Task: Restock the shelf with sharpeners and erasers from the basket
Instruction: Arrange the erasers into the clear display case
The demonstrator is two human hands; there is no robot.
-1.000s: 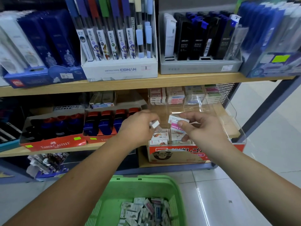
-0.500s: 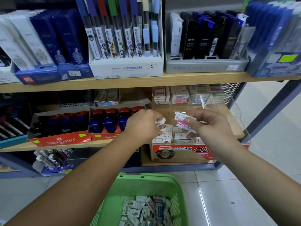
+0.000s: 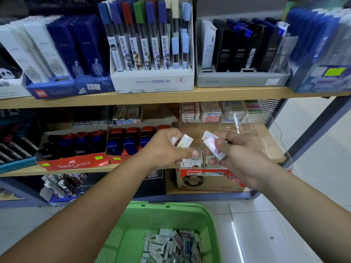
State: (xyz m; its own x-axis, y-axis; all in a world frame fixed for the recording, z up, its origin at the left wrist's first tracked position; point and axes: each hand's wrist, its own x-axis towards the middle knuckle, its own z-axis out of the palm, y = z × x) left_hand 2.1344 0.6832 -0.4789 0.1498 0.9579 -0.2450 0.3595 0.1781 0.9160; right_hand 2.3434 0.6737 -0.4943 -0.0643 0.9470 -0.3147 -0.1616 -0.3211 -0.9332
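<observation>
- Your left hand (image 3: 167, 147) reaches in from the lower left, knuckles up and fingers curled. Its fingertips pinch one white eraser (image 3: 185, 140). A second pale edge shows beside it, and you cannot tell whether that is another piece.
- Your right hand (image 3: 245, 160) comes from the lower right, thumb on top, gripping one pink-and-white eraser (image 3: 213, 148) tilted down to the right.
- The two hands sit near each other without touching, directly above one open cardboard box (image 3: 207, 180) of packed erasers.
- Behind the hands stands one clear organizer (image 3: 266, 137) with four stacks at its back.
- Left of your left hand are two red trays (image 3: 72, 164) of sharpeners (image 3: 129, 143).
- Beneath your forearms is one green basket (image 3: 171, 215) holding loose erasers (image 3: 171, 247), too jumbled to count.
</observation>
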